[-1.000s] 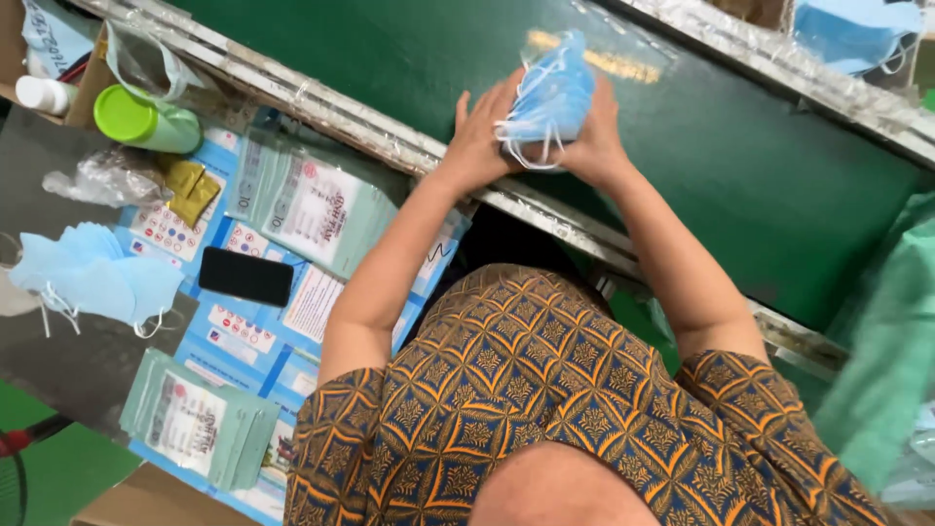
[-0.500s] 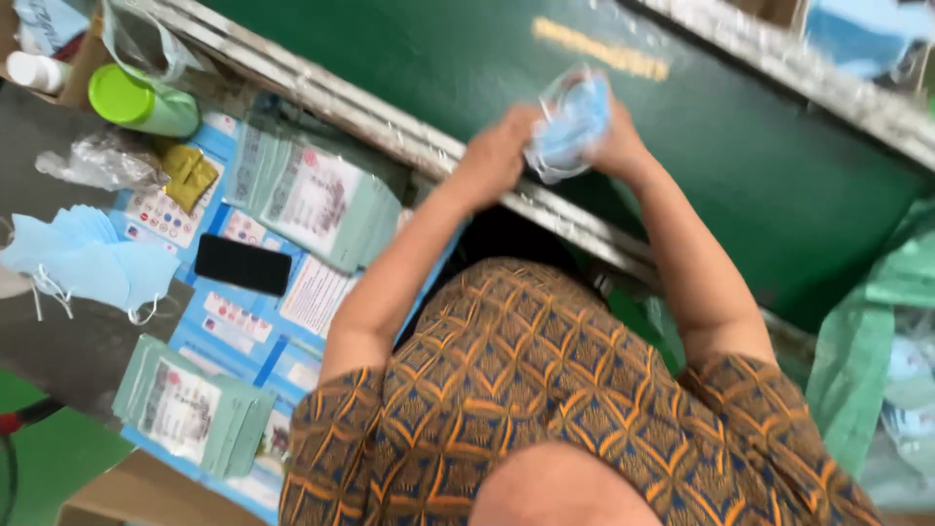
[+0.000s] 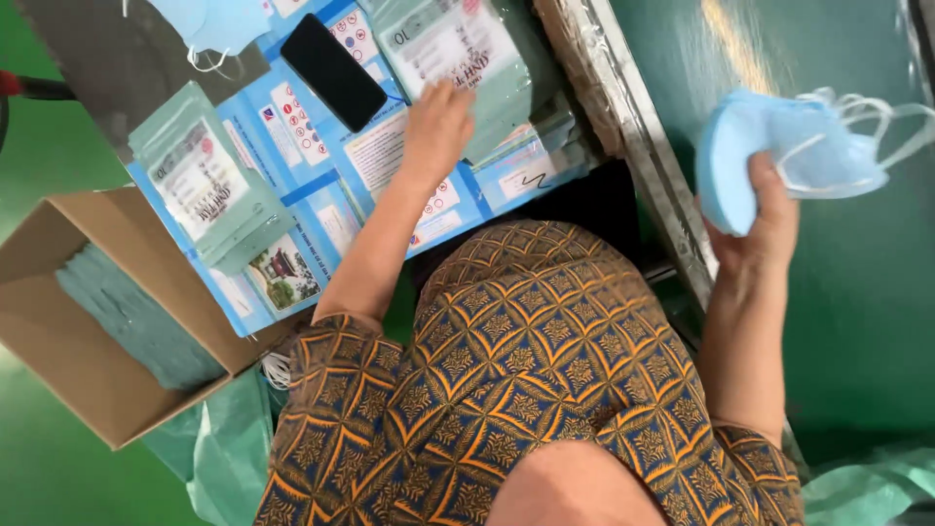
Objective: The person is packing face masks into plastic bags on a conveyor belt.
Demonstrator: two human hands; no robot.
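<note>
Masks, a blue stack with white loops, sit right of centre over the green belt, pinched in the right hand. Left hand, fingers pressed flat, rests on a green packet at top centre. Phone lies just left; box at lower left.

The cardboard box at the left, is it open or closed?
Open: the cardboard box has its flaps spread, and a stack of green packets shows inside.

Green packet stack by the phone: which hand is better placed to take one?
Probably left: the left hand rests on the green packet stack, while the right hand is full of blue masks.
</note>
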